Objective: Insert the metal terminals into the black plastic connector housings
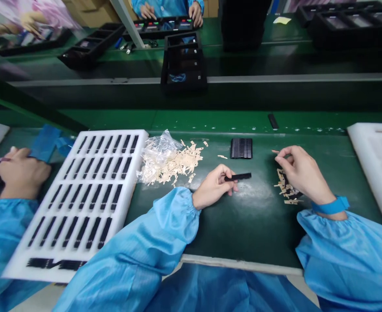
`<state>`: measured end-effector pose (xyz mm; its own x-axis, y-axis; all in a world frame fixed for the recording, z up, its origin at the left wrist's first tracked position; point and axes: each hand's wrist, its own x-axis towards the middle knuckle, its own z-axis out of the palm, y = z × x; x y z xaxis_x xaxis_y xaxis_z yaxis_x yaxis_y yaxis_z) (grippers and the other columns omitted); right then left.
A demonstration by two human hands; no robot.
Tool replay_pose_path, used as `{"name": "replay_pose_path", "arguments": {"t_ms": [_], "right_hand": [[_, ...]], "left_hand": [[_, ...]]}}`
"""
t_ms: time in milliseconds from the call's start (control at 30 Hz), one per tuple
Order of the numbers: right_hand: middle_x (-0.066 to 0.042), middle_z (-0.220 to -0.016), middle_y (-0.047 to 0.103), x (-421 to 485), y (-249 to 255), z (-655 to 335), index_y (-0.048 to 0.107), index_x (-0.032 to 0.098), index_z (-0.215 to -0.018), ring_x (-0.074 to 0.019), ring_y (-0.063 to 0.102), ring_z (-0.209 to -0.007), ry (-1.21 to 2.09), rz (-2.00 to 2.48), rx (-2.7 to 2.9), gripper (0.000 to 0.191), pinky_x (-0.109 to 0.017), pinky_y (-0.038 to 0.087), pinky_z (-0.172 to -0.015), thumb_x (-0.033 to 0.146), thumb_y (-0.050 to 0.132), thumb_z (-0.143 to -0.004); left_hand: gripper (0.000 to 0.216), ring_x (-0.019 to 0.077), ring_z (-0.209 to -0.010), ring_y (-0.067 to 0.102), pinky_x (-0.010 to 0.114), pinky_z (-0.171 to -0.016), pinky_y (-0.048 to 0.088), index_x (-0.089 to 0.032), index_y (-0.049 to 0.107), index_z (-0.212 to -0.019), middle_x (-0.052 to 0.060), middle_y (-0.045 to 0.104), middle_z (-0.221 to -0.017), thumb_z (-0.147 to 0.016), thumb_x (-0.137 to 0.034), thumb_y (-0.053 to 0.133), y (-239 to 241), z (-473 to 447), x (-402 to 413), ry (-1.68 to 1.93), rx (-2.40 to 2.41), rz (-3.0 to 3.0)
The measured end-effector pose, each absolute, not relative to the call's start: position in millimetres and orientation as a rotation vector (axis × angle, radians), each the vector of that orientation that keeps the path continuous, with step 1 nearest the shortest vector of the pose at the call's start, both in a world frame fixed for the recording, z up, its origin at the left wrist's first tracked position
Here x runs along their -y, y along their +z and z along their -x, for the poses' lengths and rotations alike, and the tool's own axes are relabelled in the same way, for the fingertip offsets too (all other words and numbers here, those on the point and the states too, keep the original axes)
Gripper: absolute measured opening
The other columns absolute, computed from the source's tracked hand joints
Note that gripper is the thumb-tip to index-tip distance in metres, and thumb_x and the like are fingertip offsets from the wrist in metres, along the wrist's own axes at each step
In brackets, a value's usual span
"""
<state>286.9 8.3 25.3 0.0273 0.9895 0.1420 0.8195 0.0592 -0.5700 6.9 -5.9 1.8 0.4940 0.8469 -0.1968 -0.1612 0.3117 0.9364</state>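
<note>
My left hand is closed around one end of a slim black plastic bar, which points to the right just above the green mat. My right hand pinches a small thin strip between thumb and fingertips; its exact kind is too small to make out. Beneath that hand lies a little heap of tan and dark slips, partly covered by it. Between and beyond both hands sits a neat row of black bars. A larger pile of small tan slips spreads left of my left hand.
A white foam tray with rows of black bars stands at left, a clear plastic bag beside it. Another white tray is at right. One black bar lies farther back. A co-worker's hand is at far left; others work across the line.
</note>
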Motion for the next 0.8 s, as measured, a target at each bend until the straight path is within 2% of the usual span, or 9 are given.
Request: {"name": "replay_pose_path", "arguments": {"t_ms": [67, 167, 267, 333, 433, 533, 633, 700, 800], "right_hand": [[-0.002, -0.073, 0.065, -7.0, 25.9, -282.2, 0.061, 0.022, -0.096, -0.0185, 0.06, -0.061, 0.533, 1.775, 1.81, 0.015, -0.031, 0.046, -0.062, 0.036, 0.06, -0.094], [-0.004, -0.08, 0.072, -6.3, 23.5, -276.2, 0.066, 0.021, -0.11, -0.02, 0.065, -0.067, 0.638, 1.696, 1.858, 0.022, -0.031, 0.047, -0.063, 0.035, 0.06, -0.095], [-0.007, -0.085, 0.076, -5.1, 21.3, -272.0, 0.073, 0.021, -0.105, -0.0231, 0.07, -0.077, 0.652, 1.657, 1.852, 0.026, -0.033, 0.05, -0.068, 0.041, 0.06, -0.096], [-0.007, -0.085, 0.077, -3.3, 21.1, -269.0, 0.072, 0.02, -0.1, -0.0206, 0.067, -0.067, 0.757, 1.662, 1.749, 0.031, -0.032, 0.05, -0.061, 0.049, 0.06, -0.096], [-0.008, -0.092, 0.077, -0.5, 21.3, -263.6, 0.07, 0.02, -0.103, -0.0128, 0.052, -0.046, 0.908, 1.662, 1.664, 0.036, -0.03, 0.044, -0.047, 0.053, 0.058, -0.097], [-0.009, -0.102, 0.074, 1.3, 22.7, -258.8, 0.077, 0.021, -0.096, -0.0138, 0.055, -0.057, 0.667, 1.583, 1.805, 0.029, -0.032, 0.045, -0.053, 0.048, 0.066, -0.093], [-0.008, -0.091, 0.07, 4.9, 27.6, -251.8, 0.08, 0.024, -0.093, -0.0169, 0.058, -0.068, 0.58, 1.516, 1.776, 0.02, -0.032, 0.047, -0.06, 0.042, 0.071, -0.091], [-0.005, -0.081, 0.069, 9.3, 31.2, -244.6, 0.08, 0.025, -0.095, -0.0162, 0.057, -0.064, 0.767, 1.516, 1.649, 0.019, -0.032, 0.047, -0.058, 0.042, 0.072, -0.091], [-0.004, -0.078, 0.071, 16.7, 31.1, -231.3, 0.078, 0.024, -0.098, -0.014, 0.053, -0.055, 1.17, 1.383, 1.453, 0.026, -0.031, 0.046, -0.054, 0.048, 0.067, -0.095]], "left_hand": [[0.026, 0.0107, -0.071, 0.068, 0.023, -0.064, 0.052, -0.017, 0.049, -0.093, 0.003, 0.068, -0.086, -0.088, -0.032, 0.07, 3.3, -5.2, 4.6, 0.729, -0.793, -0.959], [0.037, 0.01, -0.066, 0.067, 0.023, -0.067, 0.053, -0.015, 0.054, -0.093, 0.003, 0.068, -0.077, -0.089, -0.046, 0.072, 3.6, -3.2, 2.6, 0.728, -0.879, -0.932], [0.049, 0.0117, -0.069, 0.071, 0.025, -0.069, 0.056, -0.016, 0.055, -0.109, 0.001, 0.068, -0.083, -0.08, -0.045, 0.082, 2.0, -3.1, 1.0, 0.825, -0.9, -0.928], [0.053, 0.012, -0.073, 0.072, 0.025, -0.072, 0.058, -0.016, 0.056, -0.121, 0.001, 0.067, -0.085, -0.084, -0.046, 0.079, 0.2, -3.8, 0.4, 0.827, -0.87, -0.943], [0.043, 0.0107, -0.071, 0.071, 0.023, -0.068, 0.057, -0.014, 0.058, -0.114, 0.003, 0.067, -0.086, -0.092, -0.05, 0.068, -2.7, -5.5, 0.4, 0.79, -0.853, -0.977], [0.037, 0.0107, -0.066, 0.07, 0.021, -0.054, 0.052, -0.016, 0.054, -0.107, 0.004, 0.066, -0.096, -0.094, -0.049, 0.064, -3.6, -7.7, 1.1, 0.795, -0.85, -0.972], [0.032, 0.008, -0.055, 0.062, 0.019, -0.046, 0.043, -0.017, 0.053, -0.111, -0.001, 0.061, -0.082, -0.097, -0.045, 0.058, -1.5, -9.0, 2.3, 0.782, -0.885, -0.999], [0.033, 0.0066, -0.051, 0.055, 0.018, -0.045, 0.04, -0.016, 0.055, -0.118, -0.005, 0.054, -0.07, -0.098, -0.042, 0.057, 0.9, -9.0, 3.3, 0.775, -0.935, -1.051], [0.039, 0.007, -0.049, 0.049, 0.018, -0.048, 0.039, -0.015, 0.055, -0.13, -0.008, 0.048, -0.058, -0.098, -0.037, 0.058, 4.7, -8.6, 4.8, 0.769, -0.985, -1.121]]}}
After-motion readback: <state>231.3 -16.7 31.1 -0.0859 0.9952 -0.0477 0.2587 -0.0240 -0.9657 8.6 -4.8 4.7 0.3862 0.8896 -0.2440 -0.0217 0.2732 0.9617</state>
